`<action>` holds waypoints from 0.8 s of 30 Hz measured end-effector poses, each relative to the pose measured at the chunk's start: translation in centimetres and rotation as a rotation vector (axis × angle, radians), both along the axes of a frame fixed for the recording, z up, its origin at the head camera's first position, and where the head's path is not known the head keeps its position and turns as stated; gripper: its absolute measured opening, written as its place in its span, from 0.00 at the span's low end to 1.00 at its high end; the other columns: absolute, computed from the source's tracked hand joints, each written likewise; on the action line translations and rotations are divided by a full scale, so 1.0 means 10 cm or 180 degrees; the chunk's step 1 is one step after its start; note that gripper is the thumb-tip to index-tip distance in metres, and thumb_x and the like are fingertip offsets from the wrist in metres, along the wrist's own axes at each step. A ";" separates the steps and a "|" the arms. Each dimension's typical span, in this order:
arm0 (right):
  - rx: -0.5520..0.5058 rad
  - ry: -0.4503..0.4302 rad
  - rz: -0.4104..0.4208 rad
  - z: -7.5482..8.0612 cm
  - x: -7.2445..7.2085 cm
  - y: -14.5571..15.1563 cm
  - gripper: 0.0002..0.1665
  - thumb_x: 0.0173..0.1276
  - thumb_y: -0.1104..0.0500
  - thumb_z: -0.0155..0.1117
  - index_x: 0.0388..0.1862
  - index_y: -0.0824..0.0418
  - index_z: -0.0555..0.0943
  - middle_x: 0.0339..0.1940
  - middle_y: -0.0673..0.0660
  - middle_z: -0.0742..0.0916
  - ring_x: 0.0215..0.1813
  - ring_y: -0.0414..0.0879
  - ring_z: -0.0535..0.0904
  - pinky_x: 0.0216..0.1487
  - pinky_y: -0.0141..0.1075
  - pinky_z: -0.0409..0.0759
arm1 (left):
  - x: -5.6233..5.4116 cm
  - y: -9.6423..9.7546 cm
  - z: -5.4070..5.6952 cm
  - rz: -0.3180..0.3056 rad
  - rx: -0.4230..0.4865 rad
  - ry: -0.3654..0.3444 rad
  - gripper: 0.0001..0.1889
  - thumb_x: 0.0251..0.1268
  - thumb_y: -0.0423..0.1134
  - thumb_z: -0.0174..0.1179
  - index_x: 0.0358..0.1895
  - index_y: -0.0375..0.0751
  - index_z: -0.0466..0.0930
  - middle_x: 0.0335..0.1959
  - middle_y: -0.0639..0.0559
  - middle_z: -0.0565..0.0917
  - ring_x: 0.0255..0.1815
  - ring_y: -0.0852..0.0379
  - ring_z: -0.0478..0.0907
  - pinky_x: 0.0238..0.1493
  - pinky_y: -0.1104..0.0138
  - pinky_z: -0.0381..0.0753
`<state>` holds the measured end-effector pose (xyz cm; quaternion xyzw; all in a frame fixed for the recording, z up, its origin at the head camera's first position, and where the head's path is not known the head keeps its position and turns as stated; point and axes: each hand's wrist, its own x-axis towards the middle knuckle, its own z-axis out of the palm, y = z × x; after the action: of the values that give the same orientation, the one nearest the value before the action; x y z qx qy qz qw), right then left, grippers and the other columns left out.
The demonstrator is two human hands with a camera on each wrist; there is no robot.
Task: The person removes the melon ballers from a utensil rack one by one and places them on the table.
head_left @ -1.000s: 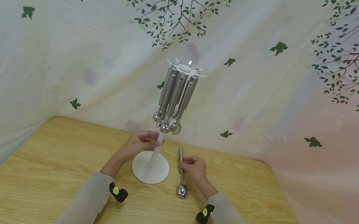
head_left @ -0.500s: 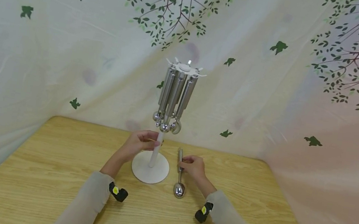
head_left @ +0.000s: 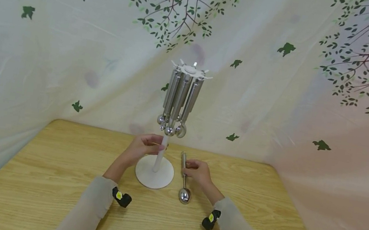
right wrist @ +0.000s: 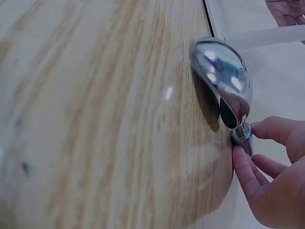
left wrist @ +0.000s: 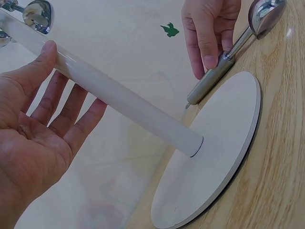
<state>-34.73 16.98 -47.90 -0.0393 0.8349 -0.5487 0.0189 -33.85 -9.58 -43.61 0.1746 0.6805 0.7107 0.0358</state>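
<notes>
In the head view a white utensil stand (head_left: 156,166) stands upright, slightly tilted in view, with several steel utensils (head_left: 179,98) hanging from its top hooks. My left hand (head_left: 141,149) holds the stand's pole; the left wrist view shows the thumb on one side and the fingers behind. A steel ice cream scoop (head_left: 184,195) lies on the table right of the round base, bowl toward me. My right hand (head_left: 198,171) pinches its handle between thumb and fingers. In the right wrist view, the scoop's bowl (right wrist: 226,71) hides part of the handle.
The wooden table (head_left: 53,175) ends at a back edge against a pale curtain (head_left: 132,83) printed with trees and green birds. Black wrist cameras (head_left: 122,198) sit at both sleeves.
The scoop has shifted slightly left and turned a little, its bowl showing a wider face than a second ago. My left hand and the stand have kept still.
</notes>
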 end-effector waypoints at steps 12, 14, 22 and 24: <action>0.0220 0.0067 0.0157 0.08 0.01 0.06 0.23 0.62 0.68 0.74 0.56 0.72 0.83 0.51 0.67 0.88 0.49 0.53 0.86 0.51 0.40 0.87 | 0.01 0.00 0.01 0.0031 -0.0022 -0.0012 0.19 0.69 0.34 0.66 0.59 0.29 0.80 0.51 0.44 0.88 0.48 0.56 0.87 0.57 0.57 0.87; 0.0172 0.0129 0.0178 0.12 0.00 0.06 0.24 0.63 0.68 0.73 0.58 0.72 0.82 0.54 0.68 0.87 0.52 0.56 0.86 0.54 0.41 0.87 | 0.02 0.00 0.01 0.0028 -0.0014 -0.0011 0.19 0.69 0.34 0.66 0.59 0.29 0.80 0.51 0.45 0.89 0.48 0.56 0.87 0.57 0.57 0.88; -0.0304 0.0865 0.0477 0.62 -0.01 0.03 0.29 0.66 0.71 0.69 0.66 0.70 0.76 0.64 0.71 0.82 0.64 0.65 0.80 0.59 0.36 0.86 | -0.01 -0.01 -0.01 -0.0010 0.0021 -0.0031 0.20 0.69 0.34 0.66 0.60 0.27 0.78 0.48 0.49 0.89 0.46 0.58 0.86 0.56 0.58 0.88; -0.0518 0.1085 0.0516 0.81 0.01 0.01 0.30 0.66 0.72 0.68 0.67 0.70 0.75 0.64 0.71 0.81 0.65 0.65 0.80 0.58 0.33 0.86 | -0.02 -0.01 -0.01 -0.0012 0.0013 -0.0024 0.21 0.69 0.34 0.66 0.60 0.26 0.78 0.48 0.49 0.89 0.46 0.58 0.86 0.56 0.58 0.88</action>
<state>-34.58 17.03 -39.82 -0.2001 0.7730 -0.5964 -0.0819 -34.09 -9.64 -43.72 0.1733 0.6786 0.7127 0.0393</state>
